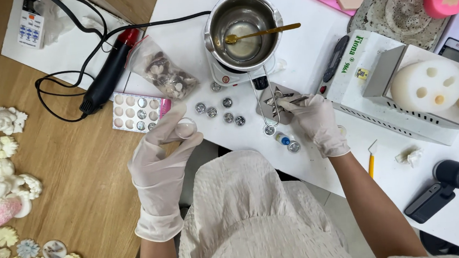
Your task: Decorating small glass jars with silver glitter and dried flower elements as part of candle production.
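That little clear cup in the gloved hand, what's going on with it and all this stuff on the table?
A person in white gloves is working at a craft table. The left hand holds up a small clear cup by its fingers. The right hand grips metal tweezers beside a row of small round metal discs. Behind them a steel melting pot sits on a small heater with a gold spoon resting in it.
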